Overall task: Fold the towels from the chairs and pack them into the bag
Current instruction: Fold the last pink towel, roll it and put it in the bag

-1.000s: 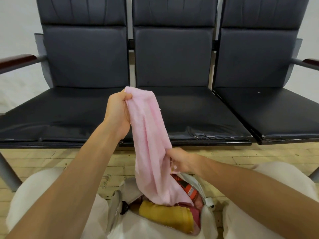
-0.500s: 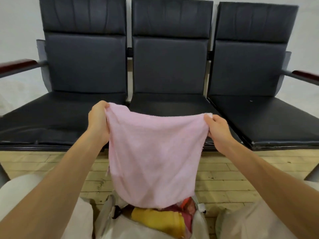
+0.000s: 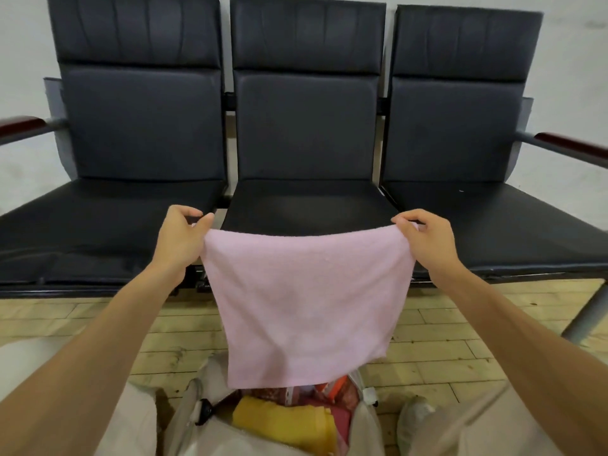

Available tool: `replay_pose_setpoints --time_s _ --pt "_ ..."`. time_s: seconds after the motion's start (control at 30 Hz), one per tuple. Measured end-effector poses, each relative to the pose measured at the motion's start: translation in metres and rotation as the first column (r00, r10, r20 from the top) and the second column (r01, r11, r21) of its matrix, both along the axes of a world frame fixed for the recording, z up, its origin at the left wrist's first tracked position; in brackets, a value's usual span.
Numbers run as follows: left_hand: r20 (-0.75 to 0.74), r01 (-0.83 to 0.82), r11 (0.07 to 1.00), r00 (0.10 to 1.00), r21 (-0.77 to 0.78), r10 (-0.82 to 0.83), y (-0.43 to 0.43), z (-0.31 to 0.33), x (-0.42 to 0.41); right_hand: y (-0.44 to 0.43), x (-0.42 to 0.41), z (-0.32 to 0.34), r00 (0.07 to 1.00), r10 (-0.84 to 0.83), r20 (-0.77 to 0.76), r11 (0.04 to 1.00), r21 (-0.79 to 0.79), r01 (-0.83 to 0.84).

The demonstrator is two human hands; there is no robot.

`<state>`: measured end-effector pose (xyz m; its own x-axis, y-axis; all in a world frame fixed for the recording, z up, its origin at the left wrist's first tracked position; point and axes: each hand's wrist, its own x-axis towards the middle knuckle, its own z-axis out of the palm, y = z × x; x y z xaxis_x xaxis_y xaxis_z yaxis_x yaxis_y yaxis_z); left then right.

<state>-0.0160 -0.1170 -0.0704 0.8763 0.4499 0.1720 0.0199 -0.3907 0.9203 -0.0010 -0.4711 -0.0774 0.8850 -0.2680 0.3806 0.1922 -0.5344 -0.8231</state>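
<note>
1. Over the open bag (image 3: pixel 197 436), a pink towel (image 3: pixel 306 301) hangs flat.
2. Left hand (image 3: pixel 179 240) pinches one top corner.
3. Right hand (image 3: pixel 427 240) pinches the other.
4. A yellow towel (image 3: pixel 283 422) sits inside.

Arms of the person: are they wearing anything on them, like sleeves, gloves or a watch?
Nothing shows. The left arm and right arm are bare up to the frame's edge: no sleeves, gloves, watch or bracelet. Below them, pale beige trousers cover the knees.
</note>
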Motion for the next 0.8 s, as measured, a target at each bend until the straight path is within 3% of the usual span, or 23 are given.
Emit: replay_pose_setpoints --time_s 0.03,0.1,0.17,0.2,0.27,0.37,0.43,0.53,0.63,0.73,0.8 --pt "0.003 -0.018 0.998 1.0 -0.065 0.019 -0.001 -0.001 -0.001 0.0 -0.001 0.0 1.0 0.02 -0.024 0.994 0.11 -0.017" --pt "-0.041 -0.039 0.938 0.999 -0.345 0.027 -0.005 0.003 -0.005 0.002 -0.003 0.003 0.996 0.065 -0.056 0.945 0.323 -0.043" --pt "-0.063 0.017 0.795 0.996 -0.606 -0.069 -0.005 0.01 -0.009 0.004 -0.003 0.004 0.996 0.065 -0.054 0.926 0.375 -0.04" --pt "-0.025 0.086 0.754 0.99 -0.651 -0.135 -0.005 0.013 -0.01 0.006 -0.002 0.005 0.998 0.055 -0.044 0.943 0.329 -0.037" --pt "0.041 0.212 0.811 0.973 -0.546 -0.227 -0.006 0.015 -0.011 0.009 -0.002 0.005 0.999 0.041 -0.021 0.979 0.2 -0.036" --pt "0.084 0.137 0.987 0.988 -0.084 -0.13 -0.002 0.016 -0.011 0.006 0.0 0.011 0.999 -0.018 0.05 0.996 0.092 0.014" --pt "0.135 0.042 0.97 0.988 0.241 -0.076 0.006 0.016 -0.009 0.001 0.001 0.015 0.995 -0.044 0.092 0.998 0.055 0.039" --pt "0.144 0.0 0.887 0.987 0.461 -0.075 0.014 0.01 -0.006 0.0 0.001 0.014 0.995 -0.03 0.09 0.998 -0.048 0.034" --pt "0.132 0.038 0.885 0.985 0.464 -0.112 0.014 0.001 -0.005 0.0 0.0 0.008 0.999 0.018 0.049 0.998 -0.055 -0.015" --pt "0.123 0.091 0.991 0.987 0.101 -0.103 0.004 -0.002 -0.006 0.002 -0.004 0.007 0.998 0.064 -0.024 0.998 0.024 -0.063" --pt "0.063 0.118 0.984 0.992 -0.13 -0.11 -0.004 -0.001 -0.009 0.001 -0.008 0.008 0.992 0.092 -0.088 0.995 0.045 -0.089"
